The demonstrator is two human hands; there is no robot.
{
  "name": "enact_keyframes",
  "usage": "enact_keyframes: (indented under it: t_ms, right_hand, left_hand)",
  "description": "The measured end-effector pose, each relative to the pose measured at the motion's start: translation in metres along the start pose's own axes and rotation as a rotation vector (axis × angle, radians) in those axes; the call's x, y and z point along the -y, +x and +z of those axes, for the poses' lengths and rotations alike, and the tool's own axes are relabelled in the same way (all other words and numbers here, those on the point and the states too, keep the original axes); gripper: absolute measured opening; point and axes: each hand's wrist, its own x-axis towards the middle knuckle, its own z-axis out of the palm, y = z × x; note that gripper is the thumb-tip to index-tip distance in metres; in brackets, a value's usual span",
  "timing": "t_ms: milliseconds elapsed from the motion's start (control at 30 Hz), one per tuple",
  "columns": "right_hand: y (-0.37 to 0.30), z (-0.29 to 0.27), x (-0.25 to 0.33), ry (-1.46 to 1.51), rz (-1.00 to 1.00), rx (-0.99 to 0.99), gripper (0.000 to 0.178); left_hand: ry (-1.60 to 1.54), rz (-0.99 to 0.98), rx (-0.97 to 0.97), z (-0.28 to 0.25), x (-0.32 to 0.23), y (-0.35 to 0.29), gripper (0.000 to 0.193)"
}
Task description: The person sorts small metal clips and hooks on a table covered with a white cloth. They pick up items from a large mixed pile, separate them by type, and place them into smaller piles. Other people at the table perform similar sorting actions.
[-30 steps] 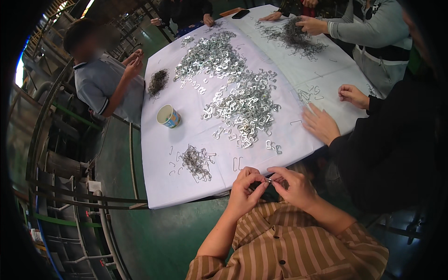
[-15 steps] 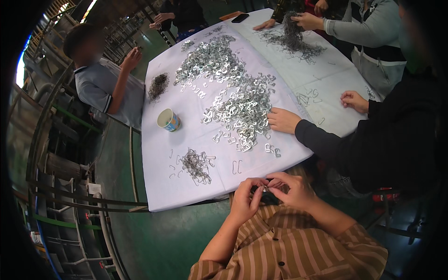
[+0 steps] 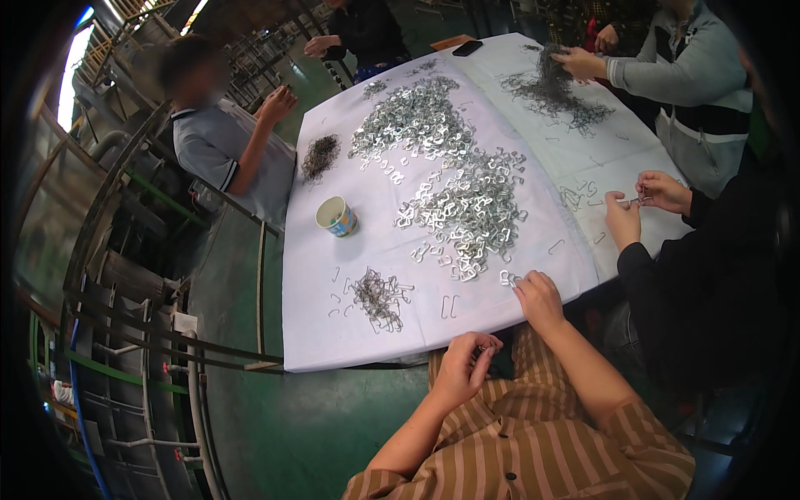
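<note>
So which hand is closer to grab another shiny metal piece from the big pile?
Probably the right hand. It already reaches onto the white table, fingertips by the loose pieces at the edge of the metal clip pile. The left hand is curled up off the table edge.

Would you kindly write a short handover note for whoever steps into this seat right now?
Left hand: curled near the table's front edge, over the lap; whether it grips a piece is too small to tell.
Right hand: stretched onto the white table cover, fingertips at the near edge of the big heap of shiny metal clips.
Small pile of wire pieces lies front left, a paper cup behind it.
Done: unclear which pile counts as finished.
Left: the big heap is large.
</note>
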Motion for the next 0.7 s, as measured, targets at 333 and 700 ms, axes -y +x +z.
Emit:
enact_keyframes:
  t_ms: [333,700]
  right_hand:
    - [0.002,0.0,-0.015,-0.172,-0.007,-0.029,0.003]
    - [0.003,-0.057,0.037,0.484,0.374,0.134,0.012]
  left_hand:
    - [-0.042,0.003,0.045,0.011,0.007,-0.001,0.008]
    - [0.032,0.01,0.034,0.015,0.008,-0.003,0.01]
